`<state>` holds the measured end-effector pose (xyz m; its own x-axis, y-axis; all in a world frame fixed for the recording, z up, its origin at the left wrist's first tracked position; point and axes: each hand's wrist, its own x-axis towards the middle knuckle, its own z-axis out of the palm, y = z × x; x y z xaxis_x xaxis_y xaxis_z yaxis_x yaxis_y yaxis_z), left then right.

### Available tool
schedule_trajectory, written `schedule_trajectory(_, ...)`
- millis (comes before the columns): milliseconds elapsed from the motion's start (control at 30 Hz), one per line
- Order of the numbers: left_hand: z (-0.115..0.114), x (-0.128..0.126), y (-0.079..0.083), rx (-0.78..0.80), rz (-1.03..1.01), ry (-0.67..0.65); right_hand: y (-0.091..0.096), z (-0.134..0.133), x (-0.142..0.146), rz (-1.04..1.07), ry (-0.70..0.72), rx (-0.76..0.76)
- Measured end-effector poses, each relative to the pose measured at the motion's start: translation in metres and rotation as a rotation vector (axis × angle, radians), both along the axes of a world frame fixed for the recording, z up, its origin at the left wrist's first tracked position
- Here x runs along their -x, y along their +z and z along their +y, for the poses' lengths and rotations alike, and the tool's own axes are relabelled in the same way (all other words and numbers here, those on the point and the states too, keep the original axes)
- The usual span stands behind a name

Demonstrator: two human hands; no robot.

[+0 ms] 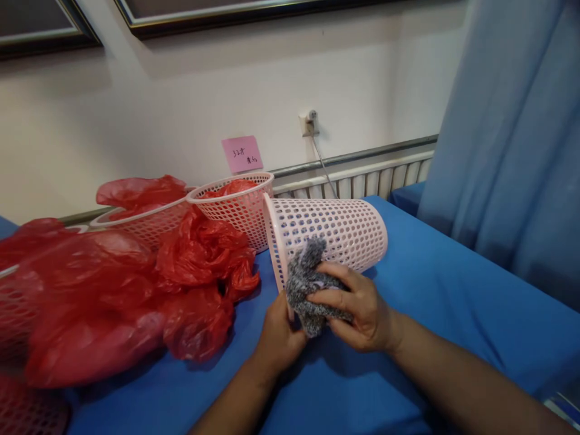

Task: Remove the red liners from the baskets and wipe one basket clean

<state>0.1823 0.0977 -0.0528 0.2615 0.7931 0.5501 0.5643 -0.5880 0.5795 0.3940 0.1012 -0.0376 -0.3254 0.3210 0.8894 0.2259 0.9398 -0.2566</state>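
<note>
A pale pink perforated plastic basket (344, 226) lies on its side on the blue-covered surface, its open mouth facing left. My left hand (278, 332) grips the basket's rim at its lower front edge, with the fingertips partly hidden. In my right hand (362, 308) is a bunched grey speckled cloth (304, 290), fingers curled over it. The cloth presses against the outside of the basket near the rim.
Red plastic bags (109, 284) heap up on the left, among other pink baskets (231, 208). A pink note (242, 154) and a wall socket (310, 125) are on the wall above a radiator (362, 181). A blue curtain (512, 139) hangs at right.
</note>
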Motion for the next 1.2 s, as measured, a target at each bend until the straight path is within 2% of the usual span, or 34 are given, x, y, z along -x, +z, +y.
schedule_trajectory(67, -0.003, 0.003, 0.006, -0.019, -0.156, -0.009, -0.003, 0.002, 0.002, -0.043, 0.026, 0.007)
schedule_trajectory(133, -0.004, 0.005, 0.010, -0.036, -0.193, 0.002, -0.008, 0.010, -0.001, -0.024, -0.038, 0.028)
schedule_trajectory(233, -0.003, 0.008, 0.013, -0.049, -0.114, 0.011, -0.018, 0.034, -0.017, 0.168, -0.345, 0.122)
schedule_trajectory(300, -0.003, 0.008, 0.014, -0.063, -0.046, -0.007, -0.024, 0.058, -0.035, 0.363, -0.595, 0.263)
schedule_trajectory(333, -0.002, 0.007, 0.014, -0.066, -0.016, -0.021, -0.027, 0.070, -0.044, 0.443, -0.686, 0.346)
schedule_trajectory(400, -0.002, 0.006, 0.014, -0.063, 0.029, -0.039, -0.031, 0.087, -0.056, 0.540, -0.775, 0.462)
schedule_trajectory(433, -0.002, 0.005, 0.013, -0.061, 0.042, -0.042, -0.031, 0.089, -0.057, 0.551, -0.781, 0.473)
schedule_trajectory(500, -0.002, 0.005, 0.012, -0.061, 0.057, -0.046, -0.029, 0.079, -0.049, 0.485, -0.710, 0.398)
schedule_trajectory(567, -0.001, 0.005, 0.009, -0.066, 0.079, -0.064, -0.023, 0.053, -0.031, 0.307, -0.518, 0.241)
schedule_trajectory(667, -0.001, 0.006, 0.007, -0.093, 0.113, -0.116, -0.015, 0.014, -0.004, 0.068, -0.157, 0.033)
schedule_trajectory(733, -0.001, 0.006, 0.006, -0.096, 0.133, -0.123, -0.014, 0.007, 0.002, 0.047, -0.088, 0.004)
schedule_trajectory(767, 0.000, 0.005, 0.007, -0.086, 0.142, -0.111, -0.016, 0.012, -0.001, 0.080, -0.126, 0.023)
schedule_trajectory(833, 0.000, 0.005, 0.008, -0.062, 0.158, -0.078, -0.022, 0.035, -0.016, 0.205, -0.313, 0.121)
schedule_trajectory(933, 0.001, 0.005, 0.008, -0.054, 0.167, -0.065, -0.034, 0.084, -0.051, 0.498, -0.682, 0.423)
schedule_trajectory(967, 0.002, 0.005, 0.008, -0.053, 0.175, -0.071, -0.038, 0.098, -0.062, 0.577, -0.748, 0.541)
schedule_trajectory(1033, 0.002, 0.006, 0.007, -0.047, 0.193, -0.079, -0.043, 0.117, -0.076, 0.649, -0.792, 0.683)
schedule_trajectory(1067, 0.003, 0.006, 0.007, -0.042, 0.203, -0.075, -0.043, 0.119, -0.077, 0.658, -0.790, 0.705)
schedule_trajectory(1133, 0.004, 0.007, 0.006, -0.031, 0.227, -0.061, -0.041, 0.109, -0.068, 0.606, -0.745, 0.628)
schedule_trajectory(1200, 0.004, 0.007, 0.004, -0.014, 0.257, -0.055, -0.034, 0.083, -0.047, 0.457, -0.607, 0.436)
